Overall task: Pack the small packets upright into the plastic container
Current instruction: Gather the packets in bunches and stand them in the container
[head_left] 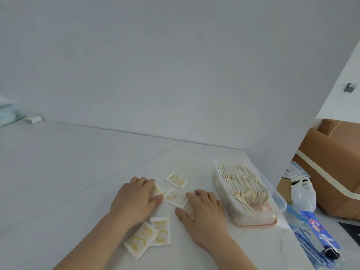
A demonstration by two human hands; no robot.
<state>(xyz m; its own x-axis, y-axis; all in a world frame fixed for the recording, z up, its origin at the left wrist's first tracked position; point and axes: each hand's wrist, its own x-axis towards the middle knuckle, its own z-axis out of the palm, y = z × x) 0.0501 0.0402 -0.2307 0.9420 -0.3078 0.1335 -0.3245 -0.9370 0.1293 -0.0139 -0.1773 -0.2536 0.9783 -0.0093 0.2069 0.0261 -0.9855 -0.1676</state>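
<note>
We are pressing our left hand (pixel 136 195) on a small white-and-yellow paper packet (pixel 155 190) mid-counter, fingers curled over it; our right hand (pixel 202 208) is covering another (pixel 188 208), fingers spread. Gathered carelessly, they could buckle against the nearly full clear plastic container (pixel 251 217) at the counter's right edge.

The scene is evenly and softly lit (no harsh glare is seen); shadows are faint, details are slightly blurred, and edges are bent by wide-angle distortion.
</note>
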